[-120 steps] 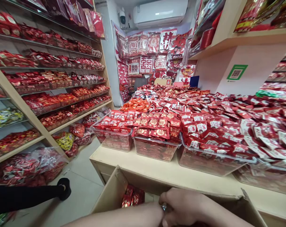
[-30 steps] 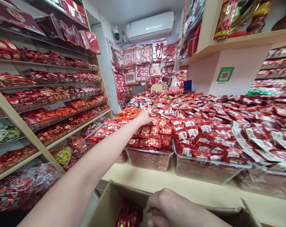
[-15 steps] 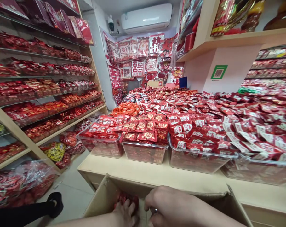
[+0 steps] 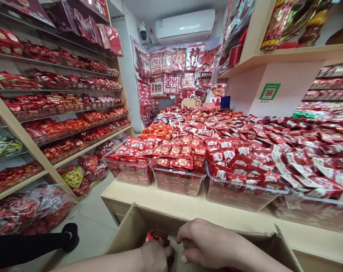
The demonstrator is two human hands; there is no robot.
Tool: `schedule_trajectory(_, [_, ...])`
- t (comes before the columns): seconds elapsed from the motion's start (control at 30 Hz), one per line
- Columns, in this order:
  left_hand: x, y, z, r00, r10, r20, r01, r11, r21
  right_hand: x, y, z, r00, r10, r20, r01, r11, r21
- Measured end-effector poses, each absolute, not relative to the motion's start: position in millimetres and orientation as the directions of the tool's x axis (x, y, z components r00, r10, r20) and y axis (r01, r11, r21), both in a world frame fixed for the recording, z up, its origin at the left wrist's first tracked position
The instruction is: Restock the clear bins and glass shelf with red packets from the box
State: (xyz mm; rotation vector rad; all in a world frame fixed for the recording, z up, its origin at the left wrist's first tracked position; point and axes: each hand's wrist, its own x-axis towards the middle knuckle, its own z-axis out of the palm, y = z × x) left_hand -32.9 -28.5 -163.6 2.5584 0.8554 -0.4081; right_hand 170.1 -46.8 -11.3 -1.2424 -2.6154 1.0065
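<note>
Both of my hands are down inside an open cardboard box (image 4: 132, 223) at the bottom of the head view. My left hand (image 4: 156, 257) is curled over small glossy red packets (image 4: 153, 236) in the box's left part. Its fingers are bent round a dark red packet, mostly hidden by the hand. Beside it, to the right, my right hand (image 4: 207, 241) hovers with bent fingers. Its thumb stands apart from the fingertips, and nothing shows between them. My forearms hide much of the box's inside.
Clear plastic bins (image 4: 178, 183) heaped with red packets line the wooden counter (image 4: 160, 198) beyond the box. Shelves (image 4: 83, 151) of red packets rise at left. Bagged goods (image 4: 32, 207) lie on the floor, near a person's black-clad leg and shoe (image 4: 71, 238).
My left hand's fingers have closed in over the red packets from a more spread pose. My right hand's thumb has come away from its fingers. The whole view has shifted slightly.
</note>
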Motion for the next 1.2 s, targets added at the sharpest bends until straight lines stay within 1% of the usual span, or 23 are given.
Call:
schedule_trajectory(0.1, [-33.9,-23.4,-146.5,0.881,0.334,-0.336,0.438,-0.845,0.307,170.4,-45.8,-12.6,-0.656,0.733,-0.180,0.643,0.417,-0.642])
schedule_trajectory(0.13, [-33.6,-21.9,-137.7,0.899,0.313,-0.306,0.410,-0.847,0.338,170.2,-45.7,-13.0,-0.651,0.739,-0.175,0.636,0.404,-0.658])
schedule_trajectory(0.17, [-33.2,-20.6,-127.5,0.907,0.324,-0.267,0.409,-0.829,0.382,169.8,-45.8,-13.4,-0.644,0.746,-0.170,0.630,0.391,-0.671])
schedule_trajectory(0.23, [-32.2,-18.9,-104.3,0.886,0.424,-0.187,0.457,-0.731,0.507,168.5,-46.4,-14.2,-0.628,0.763,-0.153,0.618,0.370,-0.694])
schedule_trajectory(0.33, [-29.1,-17.6,-67.8,0.767,0.631,-0.114,0.485,-0.455,0.747,166.8,-46.3,-14.1,-0.614,0.783,-0.101,0.566,0.348,-0.747])
schedule_trajectory(0.37, [-27.0,-16.9,-56.9,0.714,0.693,-0.102,0.458,-0.351,0.817,166.7,-45.4,-13.2,-0.601,0.796,-0.076,0.546,0.339,-0.766])
schedule_trajectory(0.43, [-19.9,-14.2,-39.2,0.605,0.793,-0.071,0.374,-0.204,0.905,168.3,-41.6,-10.0,-0.543,0.839,-0.028,0.529,0.316,-0.788])
schedule_trajectory(0.53, [-2.6,-7.6,-25.7,0.474,0.880,0.007,0.205,-0.119,0.972,175.0,-32.3,-4.6,-0.403,0.913,0.068,0.534,0.294,-0.793])
schedule_trajectory(0.57, [4.1,-5.2,-24.5,0.439,0.898,0.019,0.129,-0.084,0.988,177.8,-29.0,-3.6,-0.369,0.925,0.092,0.506,0.283,-0.815])
schedule_trajectory(0.63, [17.0,-1.9,-25.2,0.373,0.928,0.006,-0.037,0.008,0.999,182.7,-23.6,-3.3,-0.310,0.946,0.095,0.382,0.216,-0.898])
schedule_trajectory(0.7, [26.4,-1.6,-27.6,0.320,0.947,-0.020,-0.179,0.081,0.980,185.1,-20.5,-5.0,-0.249,0.966,0.062,0.229,0.121,-0.966])
schedule_trajectory(0.77, [30.6,-4.1,-29.3,0.309,0.951,-0.024,-0.268,0.111,0.957,184.8,-19.0,-7.4,-0.185,0.982,0.037,0.131,0.062,-0.989])
schedule_trajectory(0.87, [28.0,-9.9,-29.1,0.378,0.926,-0.024,-0.275,0.136,0.952,181.4,-17.7,-11.4,-0.158,0.987,0.020,0.069,0.031,-0.997])
schedule_trajectory(1.03, [16.4,-14.0,-31.0,0.449,0.891,-0.063,-0.193,0.166,0.967,175.1,-18.5,-14.2,-0.215,0.976,-0.021,-0.015,-0.025,-1.000])
schedule_trajectory(1.2, [11.0,-12.0,-33.5,0.522,0.841,-0.139,-0.262,0.313,0.913,174.1,-20.6,-13.6,-0.197,0.976,-0.096,-0.066,-0.111,-0.992])
